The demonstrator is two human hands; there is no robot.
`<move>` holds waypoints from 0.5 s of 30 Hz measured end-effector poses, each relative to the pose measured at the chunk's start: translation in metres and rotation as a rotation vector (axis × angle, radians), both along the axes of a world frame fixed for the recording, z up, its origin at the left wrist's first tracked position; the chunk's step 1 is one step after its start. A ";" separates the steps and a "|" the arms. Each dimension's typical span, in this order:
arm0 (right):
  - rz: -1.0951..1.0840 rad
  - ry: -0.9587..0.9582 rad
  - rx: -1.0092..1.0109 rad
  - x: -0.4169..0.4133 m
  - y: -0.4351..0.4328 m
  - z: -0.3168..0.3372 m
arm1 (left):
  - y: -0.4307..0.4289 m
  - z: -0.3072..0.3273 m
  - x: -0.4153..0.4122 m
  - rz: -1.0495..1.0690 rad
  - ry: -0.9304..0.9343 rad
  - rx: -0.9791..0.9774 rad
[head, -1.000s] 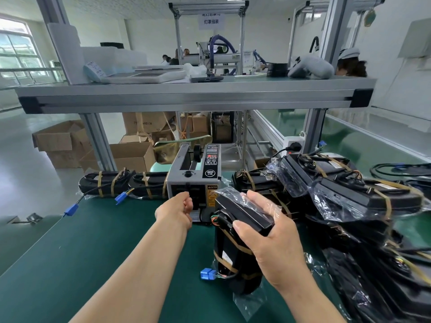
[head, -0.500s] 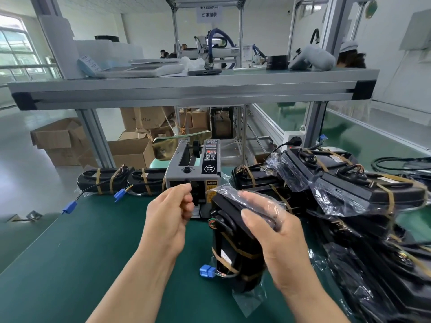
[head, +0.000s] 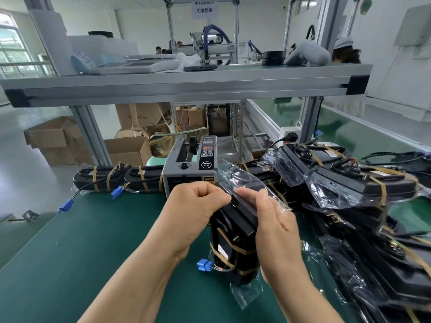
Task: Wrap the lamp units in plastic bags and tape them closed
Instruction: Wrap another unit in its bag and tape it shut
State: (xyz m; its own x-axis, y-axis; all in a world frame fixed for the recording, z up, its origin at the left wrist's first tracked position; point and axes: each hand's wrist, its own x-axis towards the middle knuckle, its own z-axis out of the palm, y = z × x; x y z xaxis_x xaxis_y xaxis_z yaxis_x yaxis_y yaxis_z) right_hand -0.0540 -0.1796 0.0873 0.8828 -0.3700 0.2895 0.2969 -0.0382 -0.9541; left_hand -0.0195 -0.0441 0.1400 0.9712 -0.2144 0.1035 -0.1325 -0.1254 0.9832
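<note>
Left hand (head: pixel 198 213), right hand (head: pixel 277 224) pinching plastic bag (head: pixel 243 183), lamp unit (head: pixel 233 231) upright

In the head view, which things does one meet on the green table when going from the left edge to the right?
Blue connector → strapped lamp units → tape dispenser → held lamp unit in its bag → pile of bagged lamp units.
</note>
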 end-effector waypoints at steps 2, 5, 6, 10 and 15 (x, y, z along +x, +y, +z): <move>0.009 -0.010 -0.003 -0.002 0.002 0.001 | -0.003 0.000 0.000 0.005 0.001 0.025; 0.018 -0.015 0.013 -0.003 0.002 0.001 | -0.005 0.001 0.000 0.010 0.004 0.046; 0.020 -0.015 0.026 -0.003 0.002 0.001 | -0.005 0.001 0.000 0.015 0.006 0.050; 0.013 -0.015 0.038 -0.004 0.003 0.000 | -0.006 0.001 0.001 0.036 0.008 0.069; 0.020 -0.007 0.029 -0.005 0.005 0.001 | -0.007 -0.002 0.001 0.098 -0.023 0.123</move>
